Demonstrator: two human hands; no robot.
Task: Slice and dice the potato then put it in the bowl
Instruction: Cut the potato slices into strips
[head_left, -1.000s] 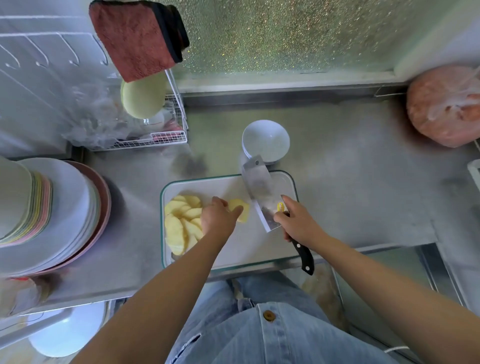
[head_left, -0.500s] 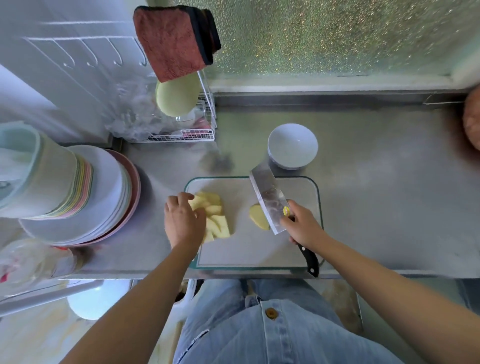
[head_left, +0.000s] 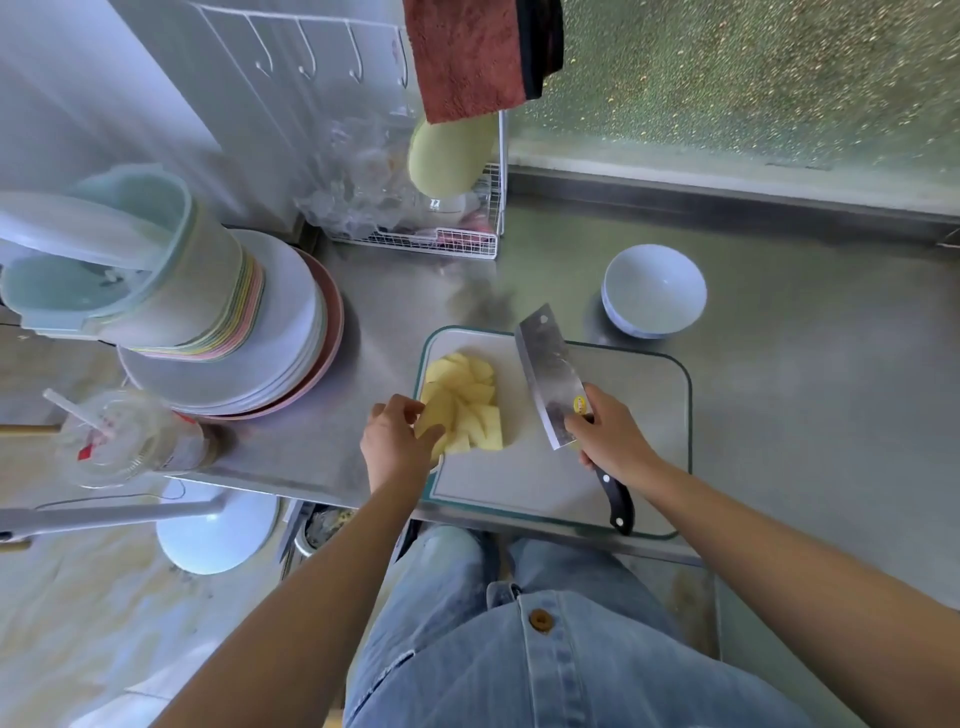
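Yellow potato slices lie fanned on the left part of a white cutting board with a green rim. My left hand is at the board's left edge and pinches a slice at the near end of the pile. My right hand grips a cleaver by its black handle, the blade lying tilted just right of the slices. An empty white bowl stands on the steel counter behind the board's far edge.
A stack of plates with a pale green tub on top stands left of the board. A plastic cup with a straw lies near the counter's left front corner. A white wire rack stands at the back.
The camera view has swung left. My left hand has closed its fingers on a slice at the near end of the pile. The loose slice beside the cleaver is no longer there.
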